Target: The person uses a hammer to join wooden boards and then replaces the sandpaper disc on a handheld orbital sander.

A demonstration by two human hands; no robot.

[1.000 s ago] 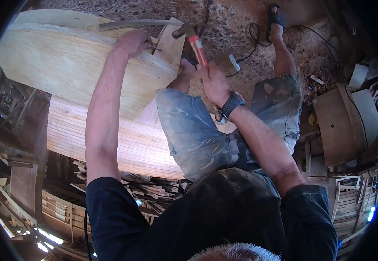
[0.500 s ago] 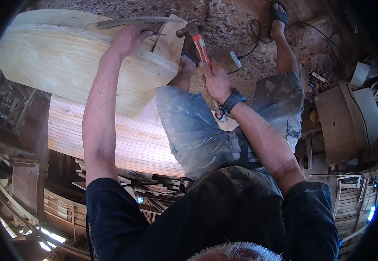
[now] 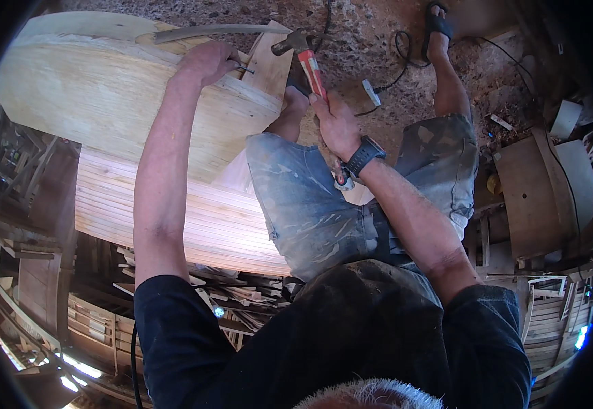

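My right hand [image 3: 338, 123] is wrapped round the red handle of a claw hammer [image 3: 312, 71]. The hammer's metal head is raised above the floor, to the right of a wooden piece [image 3: 268, 63] at the end of the work. My left hand [image 3: 209, 61] reaches over the far edge of a pale curved plywood panel [image 3: 112, 102]. Its fingers pinch a thin nail [image 3: 244, 69], whose end points right toward the wooden piece. Whether the nail touches the wood cannot be made out. Past that hand lies a long grey strip [image 3: 214, 31].
A slatted pale wood surface [image 3: 173, 211] lies nearer, below the plywood. On the rough floor are a black cable [image 3: 409, 61] and a white plug-like piece [image 3: 370, 92]. Boards [image 3: 531, 191] lie at right, and scrap wood strips [image 3: 242, 293] are piled beneath the work.
My left hand has shifted slightly right with the nail, which now tilts down to the right. The hammer head has moved a little left and up.
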